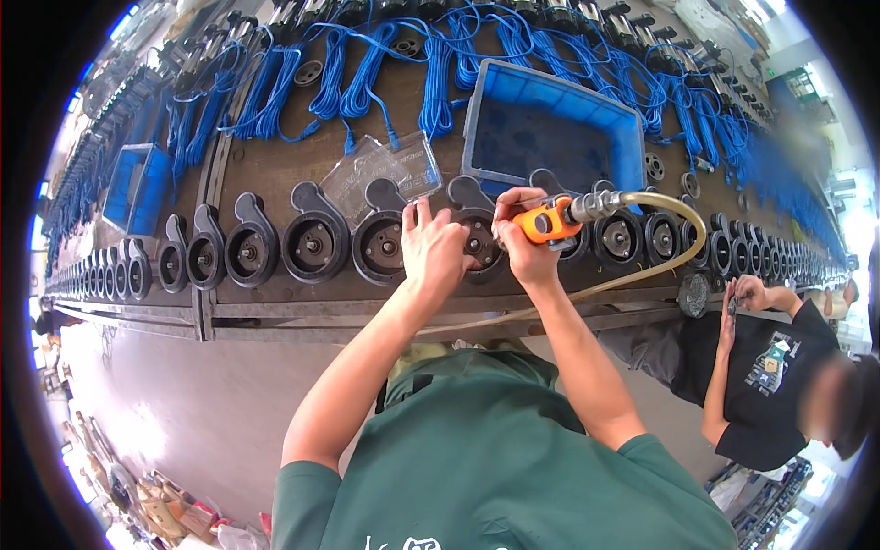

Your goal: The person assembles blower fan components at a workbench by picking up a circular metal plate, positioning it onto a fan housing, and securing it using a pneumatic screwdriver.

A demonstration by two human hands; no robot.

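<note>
My right hand (530, 247) grips an orange air tool (543, 223), whose metal fitting joins a pale yellowish hose (692, 220). The tool is above a row of black round housings, each with a short rounded arm pointing away from me. My left hand (435, 246), fingers spread, lies across the edges of two of them: one housing (371, 247) to its left and another (481, 240) between my hands. Its thumb reaches onto that second housing, and the fingers of my right hand are beside its rim. The tool's working end is hidden by my right hand.
Beyond the row are a blue crate (470, 137), clear plastic sheets (367, 179) and coiled blue cables (367, 78). A smaller blue bin (137, 188) stands at left. A person in a black shirt (747, 367) works at the right. The bench's metal edge (266, 321) runs before me.
</note>
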